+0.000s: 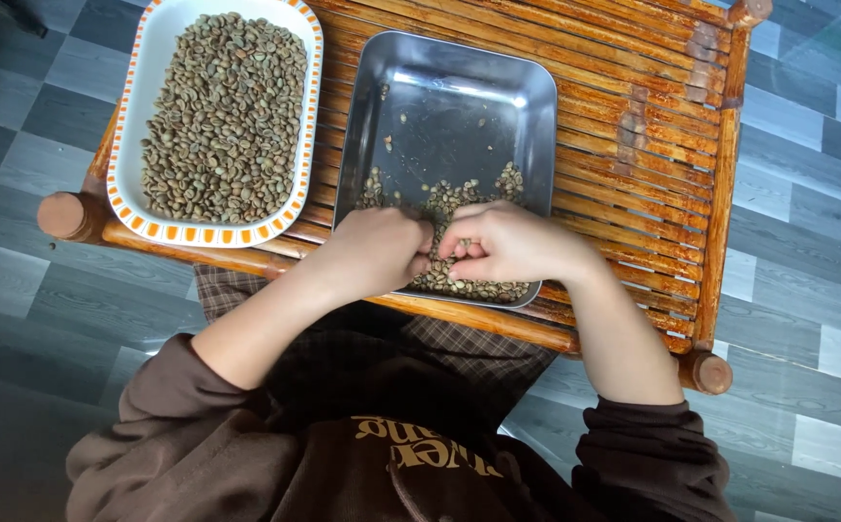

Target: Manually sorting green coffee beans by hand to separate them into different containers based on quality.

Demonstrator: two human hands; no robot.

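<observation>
A rectangular metal tray (536,106) rests on a slatted wooden table (633,145), with a heap of pale green beans (459,198) along its near side. My left hand (377,246) and my right hand (502,242) lie side by side over that heap, fingers curled down into the beans, fingertips nearly touching. The beans under the hands are hidden. To the left stands a white rectangular dish with an orange-checked rim (140,208), filled with several handfuls of the same beans (222,116).
The table's round corner posts stick out at the near left (62,215) and near right (708,372). Grey tiled floor (807,242) surrounds the table. Brown sleeves and a checked cloth fill the bottom of the view.
</observation>
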